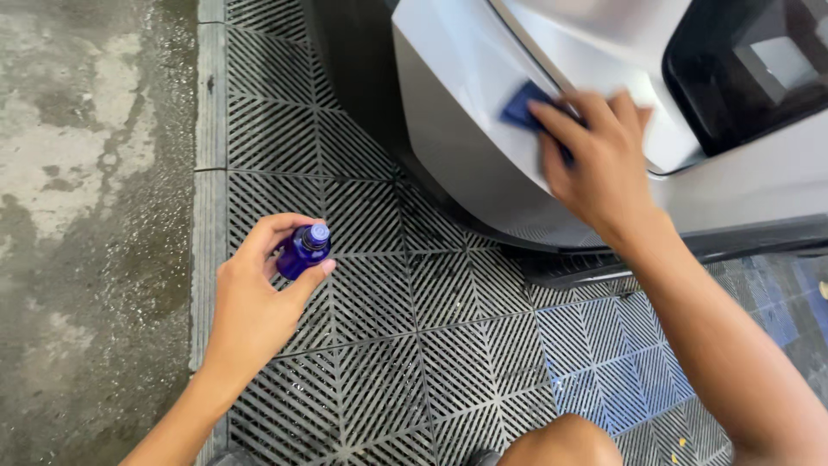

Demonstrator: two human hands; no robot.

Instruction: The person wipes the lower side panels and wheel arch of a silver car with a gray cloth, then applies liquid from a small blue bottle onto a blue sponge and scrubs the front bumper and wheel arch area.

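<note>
Farthest left lies the wet grey concrete floor (86, 216), and beside it begins the dark ribbed plastic grid flooring (388, 345) that runs under both arms.

Over that grid the left hand (259, 302) is raised, its fingers and thumb closed around a small deep-blue glass bottle (302, 250). The bottle's long axis tilts up and to the right, so its open neck points out of the grip toward the car, and the thumb tip sits just beside that neck.

To the right of this grip, and well apart from it, the right hand (604, 164) is pressed flat against the silver painted car body panel (466, 147). Its fingers are clamped on a small blue applicator pad (522, 108), which pokes out to the left past the fingertips, touching the paint. The hand looks a little blurred.

Further right of that grip sits the dark glossy lamp or trim insert (750, 69) set into the panel. Below the wrist, a black lower trim strip (586, 263) meets the grid.

The pad thus lies up and to the right of the bottle's mouth, with the right hand the nearer to the panel.
</note>
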